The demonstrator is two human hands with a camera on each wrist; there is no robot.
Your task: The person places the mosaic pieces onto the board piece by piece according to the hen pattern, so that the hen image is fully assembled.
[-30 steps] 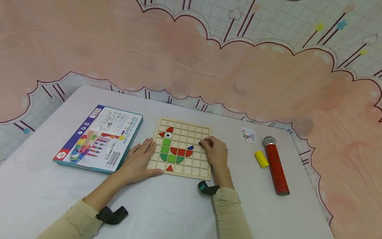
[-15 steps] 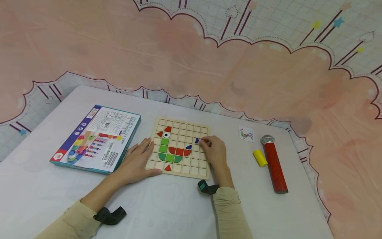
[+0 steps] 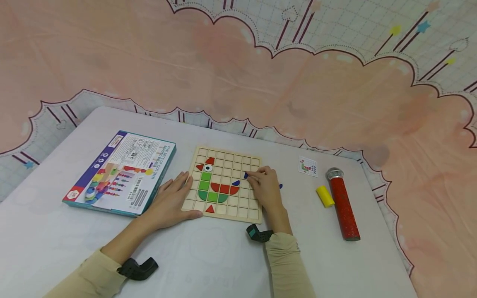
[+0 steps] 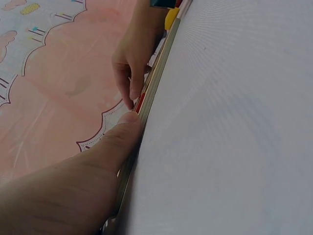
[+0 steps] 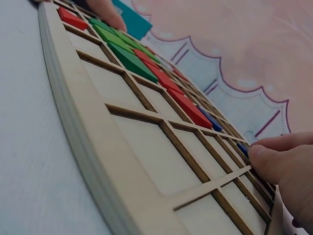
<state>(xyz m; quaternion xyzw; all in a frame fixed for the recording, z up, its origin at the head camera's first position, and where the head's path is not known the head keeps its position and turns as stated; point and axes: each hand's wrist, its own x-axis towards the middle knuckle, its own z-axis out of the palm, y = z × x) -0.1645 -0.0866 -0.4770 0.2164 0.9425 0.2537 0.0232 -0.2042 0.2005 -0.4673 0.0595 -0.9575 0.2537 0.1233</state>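
My left hand [image 3: 173, 200] rests with fingers spread along the left edge of a wooden grid board [image 3: 242, 213], its thumb at the front edge. Thumb and forefinger of my right hand [image 3: 269, 188] pinch a small blue piece [image 3: 246, 175] at a cell near the board's right side; the right wrist view shows the blue piece [image 5: 242, 148] low at the grid. Another blue piece [image 3: 280, 186] pokes out beyond the right hand's outer side. Set in the board are a blue quarter-round piece [image 3: 236, 183], red pieces [image 3: 225, 189], green squares [image 3: 205, 176] and a round eye piece [image 3: 208, 168].
A flat toy box [image 3: 123, 174] lies left of the board. To the right are a small picture card [image 3: 307, 166], a yellow cylinder [image 3: 325, 196] and a red microphone [image 3: 343, 207]. The white table [image 3: 208, 256] ends at a patterned cloth behind.
The right hand has brought the blue piece slightly up and left to its cell, and its fingers have shifted over it. A second blue piece has come into sight beside that hand. The left hand stays put.
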